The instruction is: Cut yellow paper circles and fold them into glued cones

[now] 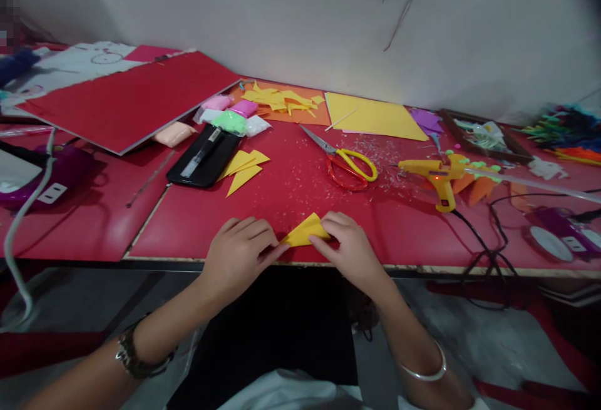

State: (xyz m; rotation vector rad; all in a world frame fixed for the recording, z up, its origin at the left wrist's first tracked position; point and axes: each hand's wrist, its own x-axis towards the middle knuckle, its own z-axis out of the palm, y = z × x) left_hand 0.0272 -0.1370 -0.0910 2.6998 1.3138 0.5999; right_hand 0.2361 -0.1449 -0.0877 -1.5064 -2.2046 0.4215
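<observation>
A small folded yellow paper triangle [306, 230] lies at the near edge of the red table [291, 197]. My left hand [237, 253] pinches its left corner with curled fingers. My right hand [346, 248] presses and grips its right side, fingers bent over the paper. Both hands rest on the table edge. A watch is on my left wrist and a silver bangle on my right.
Scissors with yellow and red handles [347, 163], a yellow glue gun [434, 175] with its black cord, folded yellow pieces [244, 169], a black tray [204, 156], clay packets [230, 116], yellow paper sheet [370, 116], scraps [279, 100] and a red board [131, 97] lie beyond.
</observation>
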